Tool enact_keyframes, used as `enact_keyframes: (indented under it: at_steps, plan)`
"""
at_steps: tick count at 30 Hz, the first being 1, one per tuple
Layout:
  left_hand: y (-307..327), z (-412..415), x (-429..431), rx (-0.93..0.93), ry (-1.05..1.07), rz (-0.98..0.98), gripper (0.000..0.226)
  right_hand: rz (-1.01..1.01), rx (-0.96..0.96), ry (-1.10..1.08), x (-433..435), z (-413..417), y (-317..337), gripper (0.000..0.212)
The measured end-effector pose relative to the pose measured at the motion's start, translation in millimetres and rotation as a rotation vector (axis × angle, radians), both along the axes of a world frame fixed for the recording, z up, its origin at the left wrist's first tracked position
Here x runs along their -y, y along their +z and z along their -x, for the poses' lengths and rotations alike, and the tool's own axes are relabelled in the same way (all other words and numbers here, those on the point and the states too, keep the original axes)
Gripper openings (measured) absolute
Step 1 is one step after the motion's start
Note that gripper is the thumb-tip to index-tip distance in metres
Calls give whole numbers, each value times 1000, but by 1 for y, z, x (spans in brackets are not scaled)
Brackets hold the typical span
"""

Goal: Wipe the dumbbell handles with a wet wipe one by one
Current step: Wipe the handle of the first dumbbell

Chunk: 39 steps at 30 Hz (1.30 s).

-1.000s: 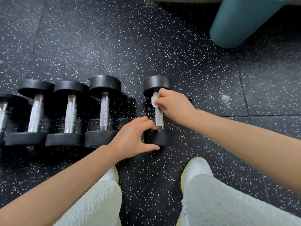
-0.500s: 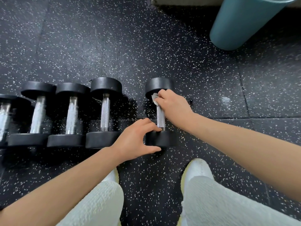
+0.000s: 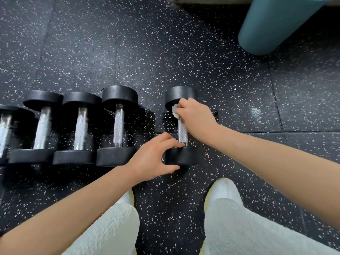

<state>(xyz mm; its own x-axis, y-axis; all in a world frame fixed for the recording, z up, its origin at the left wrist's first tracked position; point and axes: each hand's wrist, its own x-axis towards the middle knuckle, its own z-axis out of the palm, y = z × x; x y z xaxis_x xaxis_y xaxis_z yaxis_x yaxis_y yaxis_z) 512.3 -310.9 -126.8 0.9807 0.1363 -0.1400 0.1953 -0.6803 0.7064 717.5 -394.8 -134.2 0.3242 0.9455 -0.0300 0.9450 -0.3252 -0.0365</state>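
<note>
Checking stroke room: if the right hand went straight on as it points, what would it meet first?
Probably the dumbbell's far head; the right hand, gripping the wet wipe, sits right beside it.

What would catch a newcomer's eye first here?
Two hands on the rightmost dumbbell at centre: the right hand grips a white wipe round its handle, the left hand holds its near end. Four more dumbbells lie in a row leftward; a teal cylinder sits top right.
</note>
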Motion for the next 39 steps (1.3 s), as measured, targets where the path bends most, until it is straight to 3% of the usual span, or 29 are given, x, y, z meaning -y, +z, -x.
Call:
enact_keyframes:
  at_steps: [4, 10, 17, 24, 31, 36, 39]
  plan:
    - [0, 1, -1, -25, -13, -13, 60, -42, -73, 13, 16, 8, -1, 22]
    - [1, -2, -2, -25, -18, -41, 57, 44, -275, 231, 40, 8, 11, 15]
    - [1, 0, 0, -25, 26, 7, 57, -42, -303, 31, 17, 3, 14, 14]
    - [-2, 3, -4, -44, 52, 15, 53, 252, -616, 181, 36, 6, 34, 23]
    - [0, 3, 2, -18, 55, -18, 54, 52, -454, 12, 25, -3, 27, 16]
    - [4, 2, 3, -4, 61, 17, 42, 262, -638, 111, 43, 5, 36, 21]
    - [5, -1, 4, -7, 61, 13, 37, 232, -564, 151, 38, 2, 37, 17]
